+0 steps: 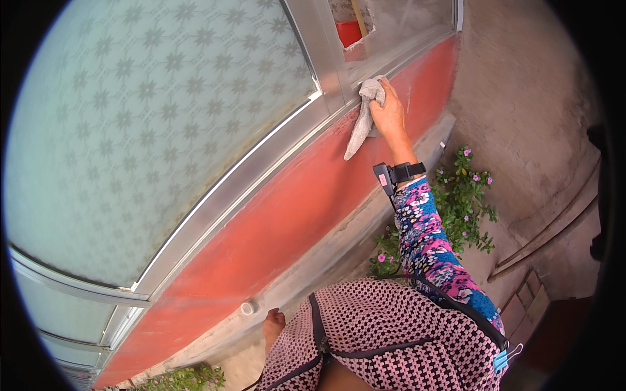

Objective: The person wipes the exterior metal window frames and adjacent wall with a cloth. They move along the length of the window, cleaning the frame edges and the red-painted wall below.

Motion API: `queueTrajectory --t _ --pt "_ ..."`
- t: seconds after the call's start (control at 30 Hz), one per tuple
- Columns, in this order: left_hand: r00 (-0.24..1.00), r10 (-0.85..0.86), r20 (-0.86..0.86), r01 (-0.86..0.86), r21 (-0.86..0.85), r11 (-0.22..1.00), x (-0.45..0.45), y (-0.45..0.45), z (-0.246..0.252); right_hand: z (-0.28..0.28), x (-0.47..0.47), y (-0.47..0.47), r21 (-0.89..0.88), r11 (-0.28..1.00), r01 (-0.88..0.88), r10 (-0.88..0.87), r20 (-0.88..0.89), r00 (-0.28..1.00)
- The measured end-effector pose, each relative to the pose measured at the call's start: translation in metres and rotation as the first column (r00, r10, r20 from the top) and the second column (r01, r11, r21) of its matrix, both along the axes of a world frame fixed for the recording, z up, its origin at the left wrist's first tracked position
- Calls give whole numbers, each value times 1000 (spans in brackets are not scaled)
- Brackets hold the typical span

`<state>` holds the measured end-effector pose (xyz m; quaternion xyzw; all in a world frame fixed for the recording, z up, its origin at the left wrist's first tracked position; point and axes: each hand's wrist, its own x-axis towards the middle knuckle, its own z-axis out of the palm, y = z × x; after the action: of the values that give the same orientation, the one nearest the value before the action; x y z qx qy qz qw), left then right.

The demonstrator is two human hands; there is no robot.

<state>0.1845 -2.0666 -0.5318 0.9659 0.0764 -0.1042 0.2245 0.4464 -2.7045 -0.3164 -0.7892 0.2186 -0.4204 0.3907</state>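
My right hand (391, 115) grips a bunched light grey cloth (361, 129) against the lower rail of an aluminium window frame (337, 93). One end of the cloth hangs down over the red-painted wall (274, 220) below. A black strap with a small device (385, 177) sits on the right wrist, above a floral sleeve. My left hand (275, 322) hangs low beside the body, its fingers curled; whether they hold anything is hidden. Left of the cloth, patterned frosted glass (171, 112) fills a large pane.
A pane with a ragged opening (354, 24) shows something red behind it. A concrete ledge (313, 254) with a round white pipe end (248, 307) runs along the wall's foot. Pink-flowered plants (464, 200) grow beside my right arm, and more flowers (186, 379) stand at lower left.
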Motion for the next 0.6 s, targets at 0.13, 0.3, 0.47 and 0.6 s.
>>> queueTrajectory --t 0.13,0.3,0.47,0.6 --pt "998 35 -42 -38 -57 998 -8 12 -16 3 -8 -12 -113 987 -114 95 -162 982" --pt "998 7 -57 -10 -51 999 0 19 -24 0 -20 -10 -266 955 -130 104 -110 989" --pt "1000 10 -4 -10 -48 999 18 15 -23 8 -15 -58 -339 941 -7 -79 -239 968" --pt "997 2 -73 -5 -32 999 21 17 -32 24 -8 -103 -327 944 41 -159 -343 926"
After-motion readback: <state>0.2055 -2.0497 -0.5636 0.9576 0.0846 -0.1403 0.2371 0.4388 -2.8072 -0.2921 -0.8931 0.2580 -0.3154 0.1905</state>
